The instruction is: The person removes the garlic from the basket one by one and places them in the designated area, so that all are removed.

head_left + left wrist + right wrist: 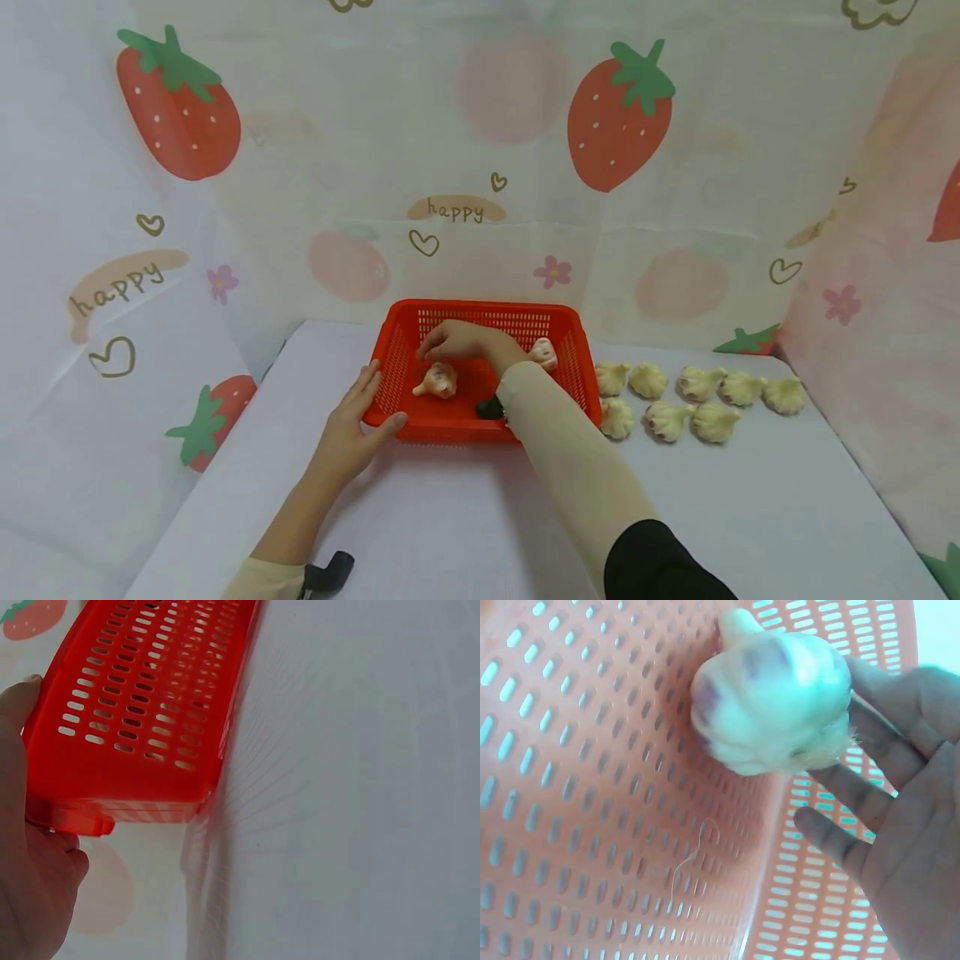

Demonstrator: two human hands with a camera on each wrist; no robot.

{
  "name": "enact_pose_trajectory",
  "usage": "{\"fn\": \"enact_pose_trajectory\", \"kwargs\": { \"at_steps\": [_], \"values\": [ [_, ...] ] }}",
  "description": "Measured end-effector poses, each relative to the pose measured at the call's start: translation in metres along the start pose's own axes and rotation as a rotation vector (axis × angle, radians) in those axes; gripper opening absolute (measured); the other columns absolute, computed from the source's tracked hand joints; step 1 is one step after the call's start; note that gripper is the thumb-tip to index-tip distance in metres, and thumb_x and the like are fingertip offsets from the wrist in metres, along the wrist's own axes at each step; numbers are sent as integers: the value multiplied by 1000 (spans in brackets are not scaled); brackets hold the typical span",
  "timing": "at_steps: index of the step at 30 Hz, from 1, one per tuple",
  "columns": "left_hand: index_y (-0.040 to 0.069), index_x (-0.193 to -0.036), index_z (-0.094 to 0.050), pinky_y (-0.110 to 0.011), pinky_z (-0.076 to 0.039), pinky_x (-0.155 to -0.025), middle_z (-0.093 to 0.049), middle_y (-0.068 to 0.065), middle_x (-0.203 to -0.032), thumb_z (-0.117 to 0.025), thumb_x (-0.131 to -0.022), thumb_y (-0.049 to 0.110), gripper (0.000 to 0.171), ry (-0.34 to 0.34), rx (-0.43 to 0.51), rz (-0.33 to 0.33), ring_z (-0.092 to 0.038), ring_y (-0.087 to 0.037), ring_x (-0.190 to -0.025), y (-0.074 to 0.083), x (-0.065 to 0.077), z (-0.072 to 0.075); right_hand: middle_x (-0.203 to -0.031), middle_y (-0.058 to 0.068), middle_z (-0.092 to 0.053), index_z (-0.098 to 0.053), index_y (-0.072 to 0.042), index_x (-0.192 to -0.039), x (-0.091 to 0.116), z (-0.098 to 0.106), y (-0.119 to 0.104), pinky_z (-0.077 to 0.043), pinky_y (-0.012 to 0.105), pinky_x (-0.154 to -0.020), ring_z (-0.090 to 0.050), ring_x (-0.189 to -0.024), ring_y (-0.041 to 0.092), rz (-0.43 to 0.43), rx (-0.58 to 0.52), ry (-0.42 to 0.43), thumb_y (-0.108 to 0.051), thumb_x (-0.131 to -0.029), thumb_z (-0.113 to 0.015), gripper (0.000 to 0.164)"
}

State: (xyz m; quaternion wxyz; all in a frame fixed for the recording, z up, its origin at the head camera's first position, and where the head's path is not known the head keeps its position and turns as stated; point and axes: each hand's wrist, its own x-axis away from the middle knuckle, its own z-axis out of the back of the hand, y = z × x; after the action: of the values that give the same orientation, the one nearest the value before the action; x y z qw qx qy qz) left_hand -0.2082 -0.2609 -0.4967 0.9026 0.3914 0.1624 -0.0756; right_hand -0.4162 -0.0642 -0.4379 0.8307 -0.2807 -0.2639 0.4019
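Note:
My left hand (pixel 347 433) holds the front left corner of a red plastic basket (pixel 480 432). In the left wrist view, fingers and thumb lie on both sides of the rim. My right hand (pixel 457 337) reaches down inside the basket, fingers pointing toward its floor. Just in front of those fingers lies a garlic bulb (pixel 437 381), its stem to the left. Up close in the right wrist view, a garlic bulb (pixel 772 701) covers some fingertips, while the other fingers are loosely extended. Another garlic bulb (pixel 543 354) sits at the basket's right side, beside my right forearm.
Several pale garlic bulbs (pixel 715 422) lie in two rough rows on the white tabletop (pixel 465 517), right of the basket. A strawberry-patterned cloth (pixel 480 167) hangs behind and along the sides. Dark camera mounts (pixel 330 573) show at my wrists.

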Motion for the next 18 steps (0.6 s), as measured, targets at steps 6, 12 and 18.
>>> {"fn": "enact_pose_trajectory", "kwargs": {
  "at_steps": [6, 12, 18],
  "values": [
    [3, -158, -37, -59, -30, -121, -26, 1, -170, -74, -93, 47, 86, -5, 7, -1, -21, -26, -158, 0, 0, 0, -130, -1, -69, -69, -9, -134, -1, -5, -3, -48, 40, -110, -59, -124, 18, -29, 12, -117, -32, -93, -77, 47],
    [4, -158, -37, -58, -31, -121, -26, 2, -170, -72, -92, 53, 89, -11, 7, 4, -21, -25, -158, 1, 0, 1, -132, 3, -69, -69, -10, -134, 1, -6, -4, -53, 35, -102, -61, -116, 18, -58, -2, -210, -24, -93, -77, 44],
    [6, -159, -36, -58, -33, -119, -24, 2, -170, -73, -93, 49, 87, -17, 5, 18, -21, -26, -158, 1, -1, 2, -123, 5, -70, -67, -7, -136, 4, -6, -6, -59, 30, -78, -64, -97, 17, -70, -31, -257, -15, -93, -76, 45]
  ]
}}
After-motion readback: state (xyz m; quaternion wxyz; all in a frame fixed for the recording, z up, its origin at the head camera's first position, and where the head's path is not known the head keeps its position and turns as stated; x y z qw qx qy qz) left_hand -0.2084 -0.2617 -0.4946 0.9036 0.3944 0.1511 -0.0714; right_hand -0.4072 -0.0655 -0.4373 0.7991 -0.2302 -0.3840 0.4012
